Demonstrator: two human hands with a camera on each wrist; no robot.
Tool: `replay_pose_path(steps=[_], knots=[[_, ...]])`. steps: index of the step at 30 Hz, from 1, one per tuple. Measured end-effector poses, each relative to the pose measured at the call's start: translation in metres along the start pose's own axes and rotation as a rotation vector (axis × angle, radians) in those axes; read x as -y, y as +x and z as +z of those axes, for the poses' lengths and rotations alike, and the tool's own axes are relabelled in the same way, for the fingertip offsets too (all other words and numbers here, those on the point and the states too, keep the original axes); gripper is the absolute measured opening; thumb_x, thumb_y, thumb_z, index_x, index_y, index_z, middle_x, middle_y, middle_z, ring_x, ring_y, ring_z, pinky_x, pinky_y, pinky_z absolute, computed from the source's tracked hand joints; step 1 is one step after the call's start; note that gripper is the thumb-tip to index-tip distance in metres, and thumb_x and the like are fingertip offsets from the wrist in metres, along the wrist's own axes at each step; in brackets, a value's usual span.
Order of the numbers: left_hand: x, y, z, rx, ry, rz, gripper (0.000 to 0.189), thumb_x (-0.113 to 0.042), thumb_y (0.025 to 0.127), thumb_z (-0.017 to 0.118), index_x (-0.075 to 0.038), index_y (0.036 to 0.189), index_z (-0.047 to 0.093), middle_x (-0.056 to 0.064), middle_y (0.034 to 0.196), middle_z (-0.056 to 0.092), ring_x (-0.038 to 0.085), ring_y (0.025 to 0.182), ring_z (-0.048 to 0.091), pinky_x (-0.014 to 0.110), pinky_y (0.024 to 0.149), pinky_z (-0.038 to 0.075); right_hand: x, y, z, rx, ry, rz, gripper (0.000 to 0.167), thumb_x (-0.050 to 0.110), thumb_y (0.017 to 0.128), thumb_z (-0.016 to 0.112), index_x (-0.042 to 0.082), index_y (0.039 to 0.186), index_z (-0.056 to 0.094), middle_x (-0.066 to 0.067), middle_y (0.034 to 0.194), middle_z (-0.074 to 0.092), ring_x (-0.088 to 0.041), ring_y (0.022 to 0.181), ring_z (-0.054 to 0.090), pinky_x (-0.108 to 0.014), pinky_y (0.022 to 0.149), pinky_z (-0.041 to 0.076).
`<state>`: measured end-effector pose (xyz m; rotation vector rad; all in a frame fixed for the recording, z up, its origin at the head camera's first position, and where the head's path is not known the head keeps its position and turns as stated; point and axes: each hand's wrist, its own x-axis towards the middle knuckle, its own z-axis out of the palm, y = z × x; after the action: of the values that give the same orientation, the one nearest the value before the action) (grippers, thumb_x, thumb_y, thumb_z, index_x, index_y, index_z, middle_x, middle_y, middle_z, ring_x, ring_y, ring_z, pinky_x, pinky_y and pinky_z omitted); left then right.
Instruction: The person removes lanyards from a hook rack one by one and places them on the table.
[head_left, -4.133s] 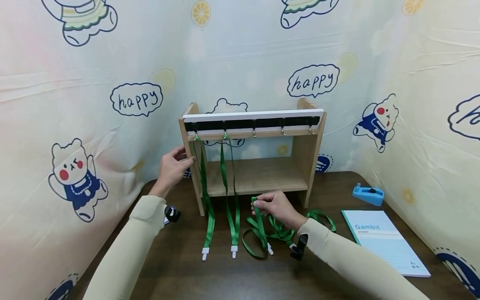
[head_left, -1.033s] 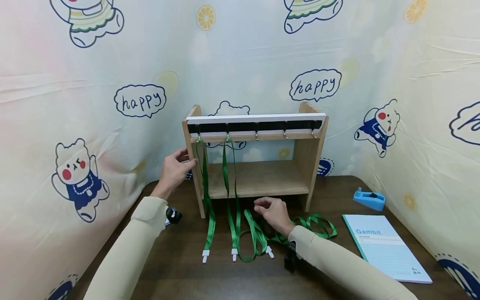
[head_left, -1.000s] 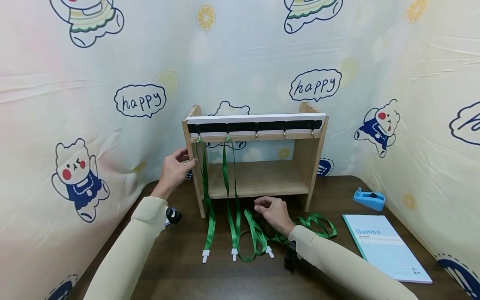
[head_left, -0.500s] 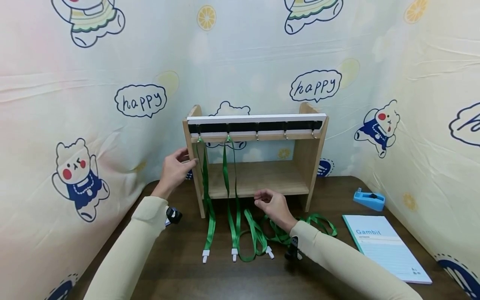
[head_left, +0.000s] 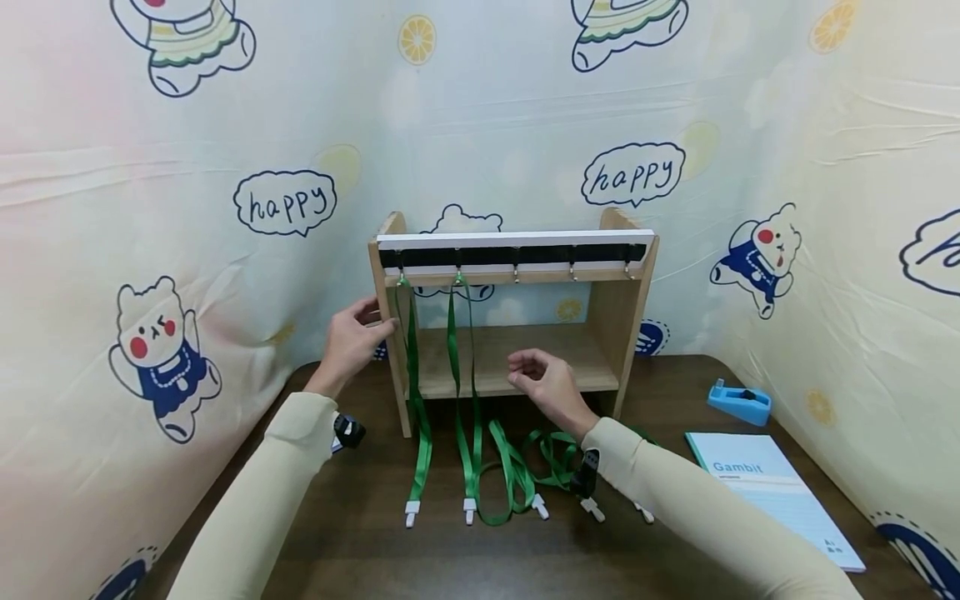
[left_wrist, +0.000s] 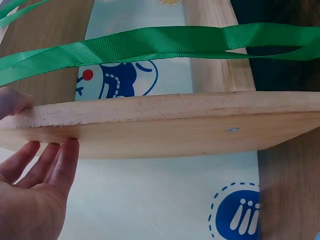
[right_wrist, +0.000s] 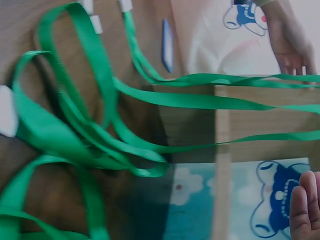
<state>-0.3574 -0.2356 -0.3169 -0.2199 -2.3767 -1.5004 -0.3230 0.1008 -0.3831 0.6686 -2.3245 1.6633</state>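
My left hand [head_left: 351, 343] grips the left side panel of a wooden shelf [head_left: 517, 354]. In the left wrist view the thumb lies at the panel's front edge and the fingers [left_wrist: 65, 167] touch its outer face. Two green lanyards [head_left: 417, 417] hang from the two leftmost hooks of the rail [head_left: 487, 254]; their white clips dangle low in front. My right hand [head_left: 553, 385] hovers before the lower board, its fingers loosely bent, with nothing seen in them. Below it, loose green lanyards [head_left: 517, 479] lie looped on the table, partly hidden by the right arm.
Three hooks [head_left: 573, 271] on the right of the rail bear nothing. A blue tape dispenser [head_left: 738, 402] and a notebook [head_left: 772, 483] lie on the right of the brown table [head_left: 420, 562]. Patterned cloth [head_left: 480, 125] walls the back and sides.
Earlier the right hand held up one end of a lanyard; that lanyard now lies on the table. The right hand has since risen towards the shelf. The left hand keeps its place.
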Motion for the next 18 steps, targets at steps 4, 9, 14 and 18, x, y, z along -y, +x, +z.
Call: replay_pose_path(steps=[4,9,14,18], knots=[[-0.001,0.001,0.0,0.006,-0.011,-0.006,0.062,-0.033,0.095,0.07,-0.013,0.15,0.048,0.016,0.146,0.055,0.034,0.133,0.056,0.052,0.108,0.052,0.013,0.01,0.0,-0.023,-0.021,-0.036,0.025,0.015,0.094,0.072,0.013,0.118,0.069,-0.007,0.113,0.072,-0.021,0.102,0.068,-0.023,0.086,0.056],[-0.001,0.001,-0.001,0.009,-0.016,-0.002,0.063,-0.032,0.095,0.07,-0.012,0.15,0.048,0.016,0.146,0.055,0.035,0.134,0.056,0.051,0.109,0.052,0.031,0.024,0.004,-0.033,-0.047,-0.068,0.026,0.023,0.094,0.072,0.017,0.119,0.069,-0.003,0.112,0.072,-0.016,0.101,0.068,-0.031,0.089,0.058],[0.0,0.0,-0.002,0.016,-0.02,-0.01,0.063,-0.031,0.095,0.07,-0.013,0.15,0.048,0.017,0.146,0.055,0.035,0.134,0.056,0.051,0.109,0.052,0.049,0.033,0.011,-0.049,-0.032,-0.105,0.03,0.022,0.093,0.073,0.015,0.122,0.067,-0.002,0.114,0.072,-0.016,0.103,0.069,-0.035,0.093,0.059],[0.0,0.0,-0.001,0.011,-0.014,-0.012,0.062,-0.031,0.095,0.071,-0.013,0.15,0.048,0.016,0.146,0.055,0.034,0.133,0.056,0.051,0.108,0.052,0.061,0.041,0.016,-0.086,-0.026,-0.142,0.034,0.022,0.093,0.074,0.014,0.125,0.066,-0.002,0.114,0.07,-0.016,0.105,0.068,-0.035,0.097,0.058]])
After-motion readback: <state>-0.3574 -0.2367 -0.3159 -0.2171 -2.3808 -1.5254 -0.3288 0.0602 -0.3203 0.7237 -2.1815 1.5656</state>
